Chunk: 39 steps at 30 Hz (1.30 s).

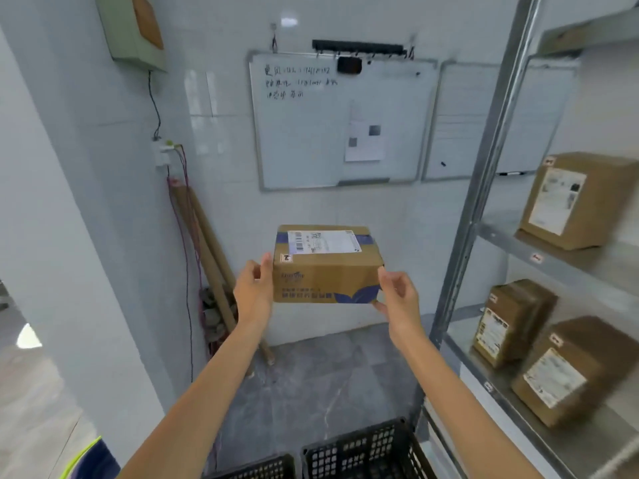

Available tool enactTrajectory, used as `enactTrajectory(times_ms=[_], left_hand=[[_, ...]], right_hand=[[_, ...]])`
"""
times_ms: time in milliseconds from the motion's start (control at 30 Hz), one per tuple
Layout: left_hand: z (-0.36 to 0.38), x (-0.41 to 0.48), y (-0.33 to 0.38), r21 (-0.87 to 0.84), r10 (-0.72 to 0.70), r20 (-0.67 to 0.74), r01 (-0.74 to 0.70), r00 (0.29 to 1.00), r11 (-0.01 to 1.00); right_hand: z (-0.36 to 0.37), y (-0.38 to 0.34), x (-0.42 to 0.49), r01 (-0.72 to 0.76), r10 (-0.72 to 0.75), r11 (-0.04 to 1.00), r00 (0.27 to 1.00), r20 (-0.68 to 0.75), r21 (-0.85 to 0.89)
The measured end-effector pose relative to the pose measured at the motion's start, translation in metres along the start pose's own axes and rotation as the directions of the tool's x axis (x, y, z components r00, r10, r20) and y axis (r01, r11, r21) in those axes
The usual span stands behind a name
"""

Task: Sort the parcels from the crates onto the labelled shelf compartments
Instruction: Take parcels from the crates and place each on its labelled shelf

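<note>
I hold a brown cardboard parcel [326,267] with a white shipping label on top and blue print on its front, raised in front of the wall. My left hand [254,288] grips its left end, thumb along the edge. My right hand [397,299] grips its right lower corner, fingers curled round it. The metal shelf [501,236] stands to the right. It carries one brown parcel [574,198] on the middle level and two brown parcels [511,323] [570,371] on the lower level. Small labels [536,259] are stuck on the shelf edges.
Two black plastic crates [363,451] sit at the bottom, by my feet. Whiteboards [339,122] hang on the tiled wall ahead. Cardboard tubes [211,243] and cables lean in the left corner. The floor is grey tile.
</note>
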<state>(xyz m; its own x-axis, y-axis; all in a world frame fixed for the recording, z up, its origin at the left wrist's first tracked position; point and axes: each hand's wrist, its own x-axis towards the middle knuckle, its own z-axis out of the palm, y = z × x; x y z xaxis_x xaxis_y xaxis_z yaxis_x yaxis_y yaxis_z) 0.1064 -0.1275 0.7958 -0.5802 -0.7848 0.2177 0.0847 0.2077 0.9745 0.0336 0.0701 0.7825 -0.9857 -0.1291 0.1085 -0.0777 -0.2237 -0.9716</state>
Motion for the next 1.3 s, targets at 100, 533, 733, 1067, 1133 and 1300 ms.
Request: enactTrajectory(times_ms=[100, 533, 733, 1067, 1133, 1300], left_hand=[[0.013, -0.001, 0.017, -0.063, -0.009, 0.125, 0.017, 0.992, 0.998], [0.053, -0.029, 0.056, -0.236, 0.033, 0.707, 0.191, 0.707, 0.953], [0.057, -0.039, 0.055, -0.157, -0.019, 0.903, 0.37, 0.43, 0.916], [0.084, -0.081, 0.075, -0.246, 0.119, 0.922, 0.318, 0.369, 0.916], [0.091, -0.097, 0.082, -0.251, 0.158, 0.938, 0.289, 0.307, 0.924], [0.11, -0.14, 0.103, -0.234, 0.189, 0.965, 0.266, 0.184, 0.935]], right_hand=[[-0.016, -0.02, -0.006, 0.023, -0.018, 0.999, 0.994, -0.109, 0.039], [-0.073, -0.066, -0.051, 0.169, -0.188, 0.982, 0.873, -0.451, -0.082], [-0.09, -0.075, -0.083, 0.218, -0.222, 0.973, 0.806, -0.549, -0.073], [-0.131, -0.079, -0.145, 0.241, -0.146, 0.963, 0.848, -0.509, 0.124], [-0.148, -0.084, -0.158, 0.189, -0.082, 0.968, 0.861, -0.503, 0.164], [-0.191, -0.098, -0.204, 0.094, 0.007, 0.967, 0.92, -0.392, 0.237]])
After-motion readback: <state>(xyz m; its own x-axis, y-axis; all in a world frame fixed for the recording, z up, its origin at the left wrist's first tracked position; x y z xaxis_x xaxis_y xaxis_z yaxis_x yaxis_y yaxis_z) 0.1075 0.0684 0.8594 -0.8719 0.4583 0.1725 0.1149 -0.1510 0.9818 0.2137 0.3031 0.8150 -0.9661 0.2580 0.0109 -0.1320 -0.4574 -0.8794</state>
